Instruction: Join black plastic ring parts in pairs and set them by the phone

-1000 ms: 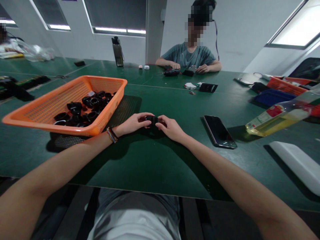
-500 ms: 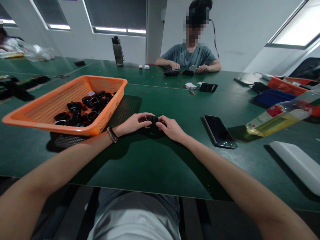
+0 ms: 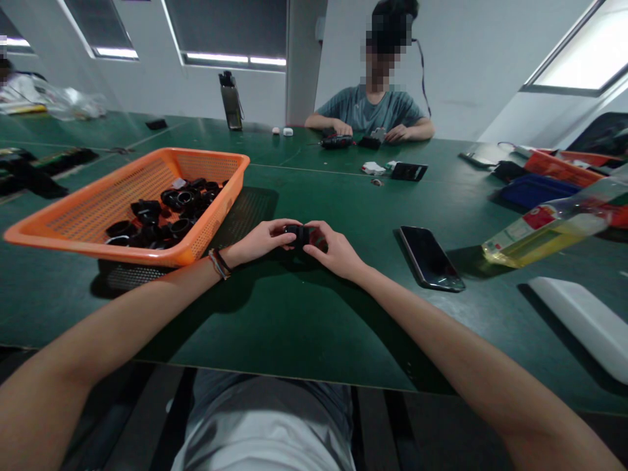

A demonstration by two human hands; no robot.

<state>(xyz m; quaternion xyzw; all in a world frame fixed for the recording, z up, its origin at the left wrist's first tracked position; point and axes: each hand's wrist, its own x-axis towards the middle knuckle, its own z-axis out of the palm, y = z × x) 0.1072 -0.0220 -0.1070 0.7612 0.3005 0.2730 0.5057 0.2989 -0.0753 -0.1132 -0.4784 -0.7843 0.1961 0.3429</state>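
Observation:
Between my hands, just over the green table (image 3: 275, 327), is a small black plastic part (image 3: 297, 233) whose exact kind I cannot make out. My left hand (image 3: 262, 241) pinches its left side between thumb and fingers. On the other side, my right hand (image 3: 336, 250) curls its thumb and fingertips around the part's right end, with a gap showing inside the curl. To the left stands an orange perforated basket (image 3: 216, 226) with several black ring-shaped plastic parts (image 3: 184, 199) piled in it.
Right of my hands lie a phone (image 3: 432, 258), a tilted bottle of yellow liquid (image 3: 540, 235) and a white oblong object (image 3: 583, 320). Across the table a person (image 3: 375, 108) sits with hands near a power drill (image 3: 337, 140). A dark bottle (image 3: 230, 101) stands at the back.
My right hand's fingers have opened into a wider curl around the part's right end and the knuckles have risen slightly. My left hand keeps its pinch almost in place.

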